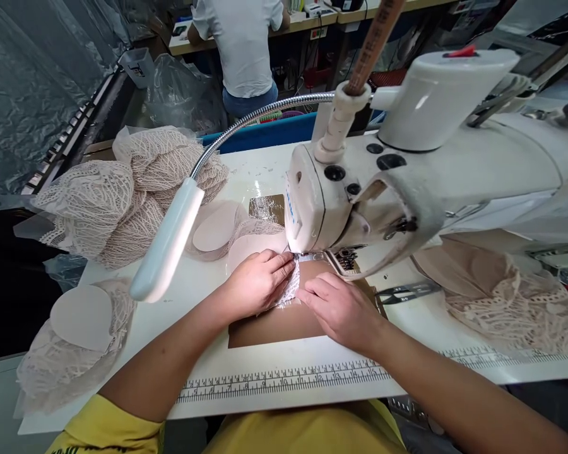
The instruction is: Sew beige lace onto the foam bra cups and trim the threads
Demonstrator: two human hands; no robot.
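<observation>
A white sewing machine (312, 195) stands over the table, its needle area just ahead of my hands. Under it lies a piece of pale lace fabric (291, 287) with a smooth beige cup piece (253, 246) behind it. My left hand (260, 280) presses the lace close to the presser foot, fingers together on the cloth. My right hand (343, 309) pinches the lace's near right edge between thumb and forefinger. Beneath both lies a brown plate (265, 331) on the table. The needle tip itself is hidden by the machine head.
Lace pieces are heaped (137, 189) at the left back, and a lace piece with a cup (80, 318) lies front left. A lamp (168, 239) hangs over the left side. Thread snips (404, 292) and more lace (502, 302) lie right. A person (243, 50) sits beyond.
</observation>
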